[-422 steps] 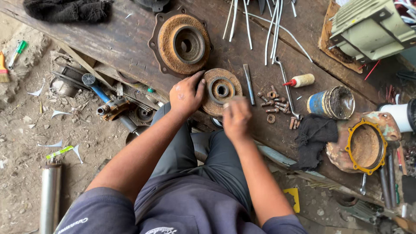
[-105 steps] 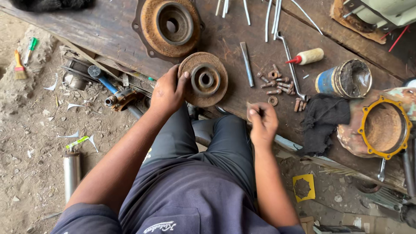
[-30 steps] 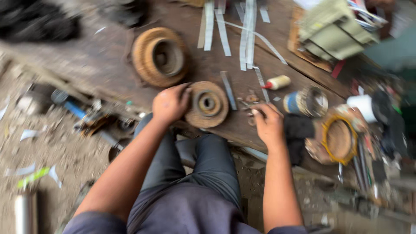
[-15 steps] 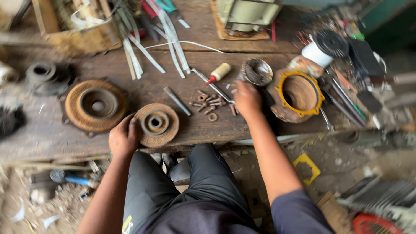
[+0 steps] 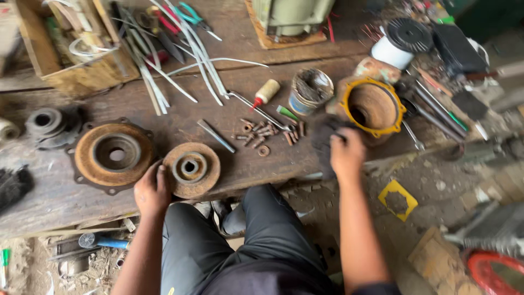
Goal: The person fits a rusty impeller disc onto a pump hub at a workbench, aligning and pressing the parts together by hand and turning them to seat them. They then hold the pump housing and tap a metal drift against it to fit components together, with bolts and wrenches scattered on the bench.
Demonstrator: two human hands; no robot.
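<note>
Worn dark wooden plank surface, cluttered; dirt floor below, near. Left hand, fingers curled on the small rusty round metal disc at the near edge. Right hand, fingers gripping a dark cloth, right.

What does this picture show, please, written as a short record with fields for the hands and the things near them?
Setting: worn wooden workbench, seen from above
Left hand: grips the edge of the small rusty round metal disc with a centre hole
Right hand: rests on the dark crumpled cloth
Beside the disc: larger rusty round flange
Middle of bench: rusty bolts and washers, loose
Near right hand: yellow-rimmed rusty housing, open metal tin
</note>
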